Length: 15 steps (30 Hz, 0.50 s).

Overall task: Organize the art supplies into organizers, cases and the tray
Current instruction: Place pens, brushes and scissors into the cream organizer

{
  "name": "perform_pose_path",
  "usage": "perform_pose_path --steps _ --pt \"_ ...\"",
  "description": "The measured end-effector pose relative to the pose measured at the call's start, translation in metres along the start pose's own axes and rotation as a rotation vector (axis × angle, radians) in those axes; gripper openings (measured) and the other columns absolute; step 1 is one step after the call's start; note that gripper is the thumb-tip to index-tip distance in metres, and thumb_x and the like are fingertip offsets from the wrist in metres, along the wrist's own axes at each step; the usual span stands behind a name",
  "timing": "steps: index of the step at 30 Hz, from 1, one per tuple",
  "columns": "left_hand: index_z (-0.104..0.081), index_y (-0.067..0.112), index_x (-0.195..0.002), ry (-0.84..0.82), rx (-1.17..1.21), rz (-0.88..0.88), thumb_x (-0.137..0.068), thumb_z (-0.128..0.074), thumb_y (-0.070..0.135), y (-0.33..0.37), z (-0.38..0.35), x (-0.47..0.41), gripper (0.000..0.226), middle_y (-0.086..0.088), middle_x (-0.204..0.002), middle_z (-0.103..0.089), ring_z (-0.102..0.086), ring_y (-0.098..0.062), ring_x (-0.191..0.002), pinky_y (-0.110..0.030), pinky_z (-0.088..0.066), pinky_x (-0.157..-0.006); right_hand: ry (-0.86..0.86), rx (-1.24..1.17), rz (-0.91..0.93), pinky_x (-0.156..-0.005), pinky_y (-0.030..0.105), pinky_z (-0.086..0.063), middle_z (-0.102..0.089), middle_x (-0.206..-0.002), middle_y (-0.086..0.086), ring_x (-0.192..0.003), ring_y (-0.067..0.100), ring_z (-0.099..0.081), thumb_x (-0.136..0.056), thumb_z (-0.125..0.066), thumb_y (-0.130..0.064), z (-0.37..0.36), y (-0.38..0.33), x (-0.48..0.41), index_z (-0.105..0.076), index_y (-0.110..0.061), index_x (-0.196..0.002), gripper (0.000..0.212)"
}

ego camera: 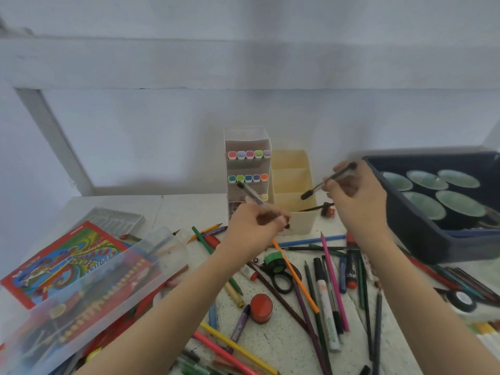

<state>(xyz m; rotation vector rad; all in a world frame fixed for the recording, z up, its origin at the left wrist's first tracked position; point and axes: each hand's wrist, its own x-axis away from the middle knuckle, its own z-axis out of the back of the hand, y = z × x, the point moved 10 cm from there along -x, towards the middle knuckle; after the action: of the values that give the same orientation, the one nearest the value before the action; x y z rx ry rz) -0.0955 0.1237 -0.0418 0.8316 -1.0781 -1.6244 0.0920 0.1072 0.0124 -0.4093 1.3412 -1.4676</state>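
Left hand (253, 230) grips pen (250, 195); right hand (355, 197) grips second pen (328, 182). Both close by organizer (304, 221), likely poised for dropping in.

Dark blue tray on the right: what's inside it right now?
Five round pots with pale green tops sit in the tray. Its near wall hides the floor at the front, so anything there is unseen.

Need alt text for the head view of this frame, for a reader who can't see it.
The left hand grips one clear pen and the right hand a second pen, near a cream organizer. Loose pencils and markers litter the table; a dark blue tray of round pots stands at right.
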Motion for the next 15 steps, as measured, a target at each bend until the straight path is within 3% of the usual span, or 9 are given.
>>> perform_pose_path --steps 3,5,7,10,15 --pt "-0.068 0.020 -0.101 0.130 -0.249 -0.150 -0.092 -0.059 0.021 0.017 0.000 -0.023 0.014 0.009 -0.090 -0.062 -0.055 0.000 -0.081 -0.011 -0.041 -0.075 -0.089 0.150 0.036 -0.067 0.019 -0.051 -0.066 -0.083 -0.005 -0.081 0.007 -0.064 -0.088 -0.062 -0.009 -0.015 0.006 -0.004 -0.053 -0.020 -0.098 0.017" --pt "-0.065 0.018 -0.105 0.179 -0.318 -0.204 -0.092 -0.058 0.017 0.026 -0.001 -0.033 0.015 0.008 -0.095 -0.060 -0.051 0.002 -0.081 -0.007 -0.038 -0.073 -0.167 0.286 0.064 -0.066 0.018 -0.048 -0.066 -0.085 -0.004 -0.081 0.008 -0.062 -0.088 -0.062 -0.016 -0.026 0.010 -0.008 -0.055 -0.020 -0.098 0.013" --pt "-0.062 0.016 -0.109 0.199 -0.370 -0.240 -0.092 -0.056 0.014 0.032 -0.007 -0.041 0.018 0.002 -0.104 -0.062 -0.057 -0.007 -0.092 -0.014 -0.040 -0.081 -0.232 0.450 0.114 -0.076 0.025 -0.045 -0.066 -0.089 -0.005 -0.086 0.011 -0.062 -0.087 -0.062 -0.022 -0.032 0.014 -0.015 -0.057 -0.023 -0.096 0.011" --pt "-0.061 0.015 -0.109 0.186 -0.534 -0.276 -0.094 -0.054 0.018 0.035 -0.021 -0.053 0.017 -0.002 -0.104 -0.064 -0.058 -0.017 -0.097 -0.023 -0.041 -0.077 -0.266 0.738 0.227 -0.090 0.030 -0.024 -0.067 -0.091 -0.012 -0.094 0.010 -0.059 -0.086 -0.062 -0.030 -0.035 0.014 -0.022 -0.060 -0.029 -0.093 0.007" --pt "-0.062 0.016 -0.104 0.169 -0.634 -0.268 -0.093 -0.054 0.019 0.026 -0.036 -0.071 0.014 -0.003 -0.098 -0.065 -0.060 -0.020 -0.090 -0.027 -0.042 -0.070 -0.262 0.809 0.227 -0.094 0.035 -0.021 -0.067 -0.090 -0.016 -0.097 0.008 -0.057 -0.088 -0.059 -0.038 -0.029 0.022 -0.028 -0.063 -0.033 -0.095 0.009"
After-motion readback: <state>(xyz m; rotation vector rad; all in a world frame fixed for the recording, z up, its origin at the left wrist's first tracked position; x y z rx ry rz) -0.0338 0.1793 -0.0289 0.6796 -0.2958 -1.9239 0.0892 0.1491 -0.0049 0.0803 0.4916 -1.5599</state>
